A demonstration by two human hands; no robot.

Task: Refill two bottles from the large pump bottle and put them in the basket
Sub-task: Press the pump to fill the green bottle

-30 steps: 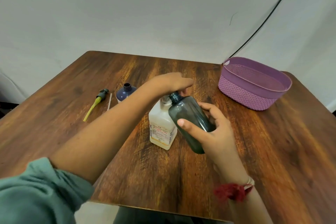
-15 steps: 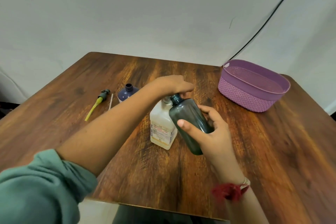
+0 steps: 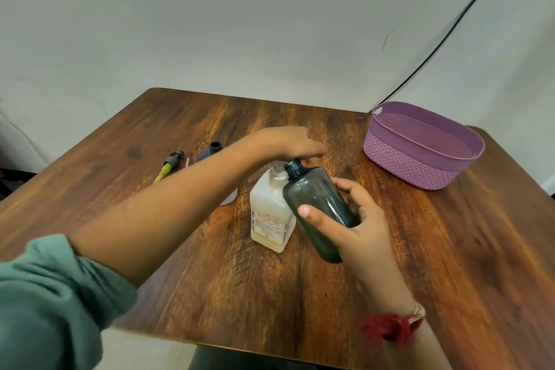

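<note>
Glossy wood-grain worktop (image 3: 210, 279): the left hand (image 3: 288, 143) rests flat-fingered atop the square white pump bottle (image 3: 270, 213); the right hand (image 3: 357, 234) curls its fingers (image 3: 350, 186) round a tilted smoky cylindrical bottle (image 3: 315, 198).

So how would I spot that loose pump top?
Start at the wooden table and look to its far left part. There, left of the dark blue bottle, lies the loose pump top. Its dark head on a yellow stem, lying flat, sets it apart from the bottles.
</note>
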